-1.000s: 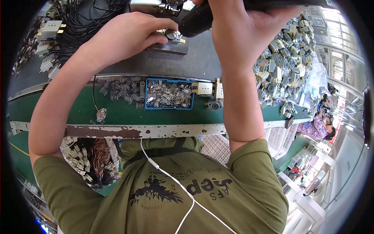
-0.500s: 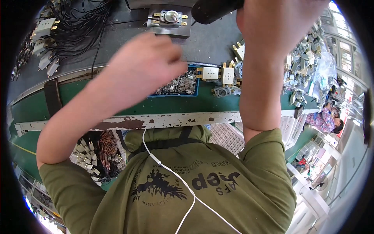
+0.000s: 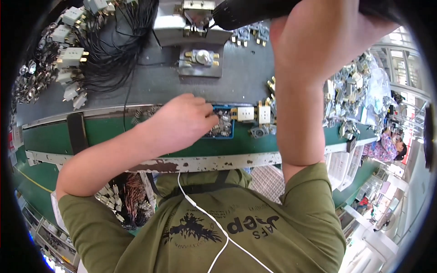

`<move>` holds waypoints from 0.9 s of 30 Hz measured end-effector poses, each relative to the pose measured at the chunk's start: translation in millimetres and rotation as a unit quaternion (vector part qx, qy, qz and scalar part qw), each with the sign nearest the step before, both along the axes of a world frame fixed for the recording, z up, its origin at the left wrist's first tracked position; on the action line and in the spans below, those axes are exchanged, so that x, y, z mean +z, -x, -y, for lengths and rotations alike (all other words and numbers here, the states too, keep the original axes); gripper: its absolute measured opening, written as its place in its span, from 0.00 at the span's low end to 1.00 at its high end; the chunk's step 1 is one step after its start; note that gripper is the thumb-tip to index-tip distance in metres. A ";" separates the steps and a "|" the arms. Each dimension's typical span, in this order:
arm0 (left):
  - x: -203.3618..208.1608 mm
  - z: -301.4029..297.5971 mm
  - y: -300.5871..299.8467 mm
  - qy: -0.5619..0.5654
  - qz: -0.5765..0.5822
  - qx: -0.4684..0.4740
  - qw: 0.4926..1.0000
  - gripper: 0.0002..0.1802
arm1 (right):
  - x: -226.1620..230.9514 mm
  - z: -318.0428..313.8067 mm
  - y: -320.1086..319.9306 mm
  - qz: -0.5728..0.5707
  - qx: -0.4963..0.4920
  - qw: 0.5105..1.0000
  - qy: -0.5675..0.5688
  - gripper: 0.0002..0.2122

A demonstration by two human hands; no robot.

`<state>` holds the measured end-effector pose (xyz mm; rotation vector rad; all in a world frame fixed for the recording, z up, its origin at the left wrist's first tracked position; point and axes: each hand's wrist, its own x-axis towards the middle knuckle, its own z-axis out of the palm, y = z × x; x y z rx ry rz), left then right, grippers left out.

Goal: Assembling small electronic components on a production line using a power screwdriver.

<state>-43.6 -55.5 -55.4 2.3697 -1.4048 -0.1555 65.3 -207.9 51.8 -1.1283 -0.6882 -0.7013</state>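
Observation:
My left hand (image 3: 184, 120) is over the blue tray (image 3: 233, 129) of small metal clips (image 3: 223, 123), its fingers curled together; whatever they pinch is hidden. My right hand (image 3: 314, 41) is wrapped around a black electric screwdriver (image 3: 248, 13) that lies sideways, its thin bit pointing left near a metal fixture (image 3: 199, 13) at the top. Between the two hands, a metal block (image 3: 200, 72) bears a switch-like part (image 3: 201, 57) with a round silver cap and brass tabs. A thin black wire runs from its left side.
Black cables (image 3: 114, 50) with white plug-like blocks (image 3: 73, 57) cover the left of the bench. Pale blocks with brass tabs (image 3: 246, 113) sit beside the tray. Metal parts (image 3: 350, 91) are heaped at right. The chipped white bench edge (image 3: 218, 162) crosses before me. Another person (image 3: 386, 148) sits far right.
The view has tilted, showing more of the bench's far side. My left hand has drawn back from near the metal block to the tray. My right hand still grips the screwdriver.

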 end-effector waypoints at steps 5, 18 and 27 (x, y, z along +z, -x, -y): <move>4.7 2.2 2.4 0.057 -0.008 0.010 0.998 0.05 | 13.1 -20.4 -5.8 -0.023 -0.032 0.999 -0.012 0.18; 9.4 -3.6 0.8 0.053 -0.049 0.015 0.997 0.08 | 4.7 -39.6 -10.2 -0.089 -0.039 0.995 0.038 0.25; 39.9 -31.0 -48.5 0.142 0.092 0.178 0.969 0.03 | 9.0 -44.3 -5.2 -0.098 -0.040 0.994 0.013 0.26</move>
